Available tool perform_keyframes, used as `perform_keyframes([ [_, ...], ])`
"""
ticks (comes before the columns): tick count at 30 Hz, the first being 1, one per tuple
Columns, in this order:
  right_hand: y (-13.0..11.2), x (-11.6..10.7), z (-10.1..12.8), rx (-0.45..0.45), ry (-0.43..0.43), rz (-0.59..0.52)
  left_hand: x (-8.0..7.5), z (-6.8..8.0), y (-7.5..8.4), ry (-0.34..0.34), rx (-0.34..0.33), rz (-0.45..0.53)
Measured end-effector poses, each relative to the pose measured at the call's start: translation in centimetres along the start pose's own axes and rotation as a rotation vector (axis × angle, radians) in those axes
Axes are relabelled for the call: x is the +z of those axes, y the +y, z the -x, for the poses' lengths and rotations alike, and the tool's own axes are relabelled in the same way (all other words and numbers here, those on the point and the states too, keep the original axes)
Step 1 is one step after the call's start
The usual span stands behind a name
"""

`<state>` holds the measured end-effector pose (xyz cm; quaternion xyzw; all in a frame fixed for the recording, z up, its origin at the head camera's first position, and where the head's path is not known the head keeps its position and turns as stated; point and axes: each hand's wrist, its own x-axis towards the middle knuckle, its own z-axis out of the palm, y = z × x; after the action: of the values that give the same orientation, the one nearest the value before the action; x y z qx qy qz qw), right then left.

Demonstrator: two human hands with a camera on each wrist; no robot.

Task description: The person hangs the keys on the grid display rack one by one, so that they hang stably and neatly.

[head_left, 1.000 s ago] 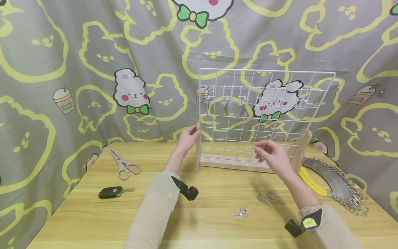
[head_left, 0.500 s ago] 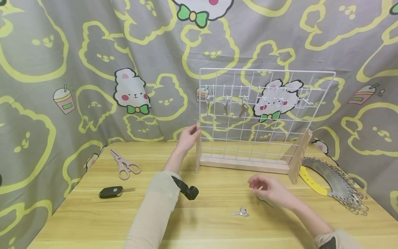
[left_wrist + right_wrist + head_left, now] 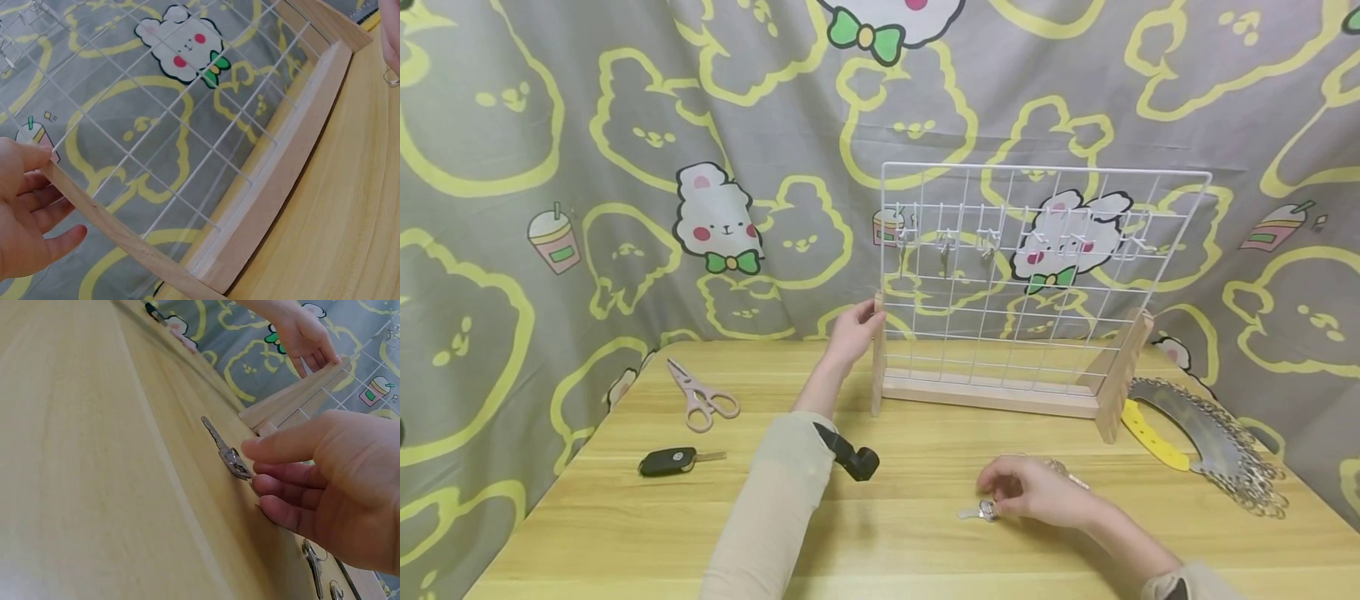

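Observation:
My left hand (image 3: 853, 333) grips the top of the left wooden upright (image 3: 877, 358) of a white wire grid rack (image 3: 992, 396); its thumb and fingers show at the post in the left wrist view. Low over the table, my right hand (image 3: 1037, 492) has its thumb and fingertips right at the head of a small silver key (image 3: 217, 440). That key lies flat, its blade pointing away from the fingers. Two more keys (image 3: 314, 569) lie beyond the right hand, partly hidden by it in the head view. From the rack's left hooks hang several keys (image 3: 945, 248).
Pinkish scissors (image 3: 700, 398) and a black car key (image 3: 668, 461) lie at the table's left. Right of the rack rests a curved grey piece with many small rings (image 3: 1247, 475) and a yellow strip (image 3: 1153, 440). A patterned curtain (image 3: 805, 125) hangs behind the wooden table.
My right hand has moved down from in front of the grid, over the two keys, and leftward to the single key. My left hand stays at the upright. One hanging key has swung.

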<state>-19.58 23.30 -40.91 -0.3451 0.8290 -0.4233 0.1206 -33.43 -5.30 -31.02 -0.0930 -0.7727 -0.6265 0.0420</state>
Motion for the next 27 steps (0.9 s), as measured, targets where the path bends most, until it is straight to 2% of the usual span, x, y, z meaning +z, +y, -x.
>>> perform_keyframes([
  [6, 0.3, -0.1, -0.6, -0.07, -0.069, 0.095, 0.0, 0.0, 0.0, -0.001, 0.001, -0.002],
  [14, 0.2, -0.4, -1.1, -0.049, -0.126, 0.079, 0.0, 0.1, 0.1, 0.006, -0.001, -0.001],
  [20, 0.1, -0.5, -1.5, 0.017, -0.116, 0.085, -0.1, 0.1, 0.1, 0.006, 0.002, -0.004],
  [27, 0.4, -0.3, -1.6, 0.056, -0.041, 0.093, 0.0, 0.0, -0.1, 0.001, -0.003, 0.006],
])
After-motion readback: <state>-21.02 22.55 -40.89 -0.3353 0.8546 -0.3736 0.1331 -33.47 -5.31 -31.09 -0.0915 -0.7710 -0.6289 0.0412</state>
